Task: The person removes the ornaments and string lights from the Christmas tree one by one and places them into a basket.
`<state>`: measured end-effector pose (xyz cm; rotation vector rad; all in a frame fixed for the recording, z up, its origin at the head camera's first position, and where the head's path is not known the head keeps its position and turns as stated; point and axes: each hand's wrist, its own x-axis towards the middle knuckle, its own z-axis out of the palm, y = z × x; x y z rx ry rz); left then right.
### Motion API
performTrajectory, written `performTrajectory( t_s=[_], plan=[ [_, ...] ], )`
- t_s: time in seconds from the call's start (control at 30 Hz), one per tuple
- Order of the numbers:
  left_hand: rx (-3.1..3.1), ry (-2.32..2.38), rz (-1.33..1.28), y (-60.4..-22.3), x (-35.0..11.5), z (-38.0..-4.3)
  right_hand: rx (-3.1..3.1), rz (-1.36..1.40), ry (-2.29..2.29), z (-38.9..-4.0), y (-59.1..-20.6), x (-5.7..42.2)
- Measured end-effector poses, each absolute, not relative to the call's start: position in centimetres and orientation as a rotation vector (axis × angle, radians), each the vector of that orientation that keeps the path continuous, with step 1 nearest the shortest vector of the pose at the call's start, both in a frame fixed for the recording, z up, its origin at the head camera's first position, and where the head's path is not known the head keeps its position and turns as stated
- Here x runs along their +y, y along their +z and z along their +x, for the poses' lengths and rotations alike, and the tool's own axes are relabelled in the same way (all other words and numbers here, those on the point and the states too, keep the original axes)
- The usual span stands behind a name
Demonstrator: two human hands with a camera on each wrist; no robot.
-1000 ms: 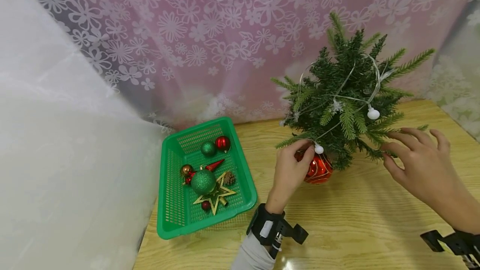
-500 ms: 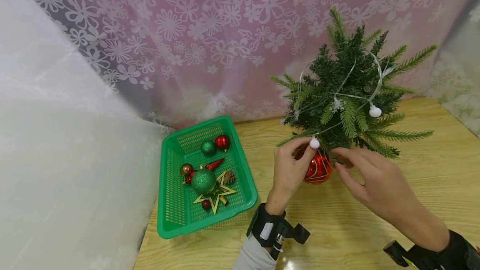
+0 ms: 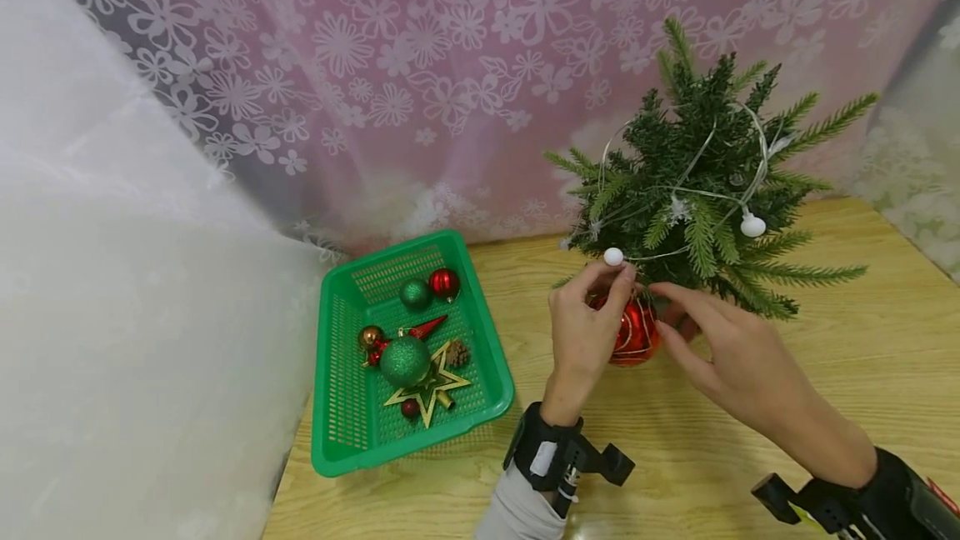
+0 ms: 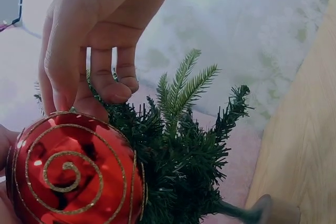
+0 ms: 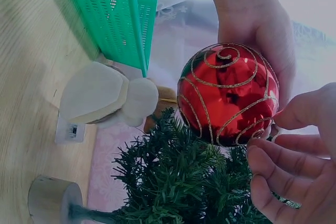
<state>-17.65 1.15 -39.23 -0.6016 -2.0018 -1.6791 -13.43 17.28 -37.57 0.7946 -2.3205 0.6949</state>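
A red Christmas ball (image 3: 636, 343) with gold glitter swirls hangs at the front lower left of a small artificial Christmas tree (image 3: 690, 182). My left hand (image 3: 582, 332) pinches at the top of the ball with thumb and index finger, close beside a white bulb (image 3: 613, 257) of the light string. From the right, my right hand (image 3: 738, 357) has its thumb and index fingertips at the ball's top. In the right wrist view, the right fingers (image 5: 291, 153) close in at the end of the ball (image 5: 231, 93). The ball's hanger is mostly hidden by fingers.
Left of the tree, a green basket (image 3: 320, 390) holds a green glitter ball (image 3: 406, 362), a gold star (image 3: 442, 382), a pine cone (image 3: 457, 353) and several smaller ornaments. The right wrist view shows a white rounded object (image 5: 94, 93) and the tree's wooden base (image 5: 52, 200).
The right hand has left the right-hand branch, which springs out, and moved left to the ball. The left hand has shifted slightly, moving the white bulb up and left.
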Motion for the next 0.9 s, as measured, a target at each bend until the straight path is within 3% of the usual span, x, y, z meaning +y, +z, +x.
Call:
performTrajectory(
  t_s=[0.43, 0.9],
  plan=[
    [-2.001, -1.267, -0.588, -39.1, 2.0, -18.0, -2.623, 0.667, 0.570, -14.3, -37.9, 17.5],
    [-2.158, -1.266, -0.453, -37.8, 1.9, -17.7, -2.723, 0.601, 0.465, -17.4, -40.1, 16.4]
  ],
)
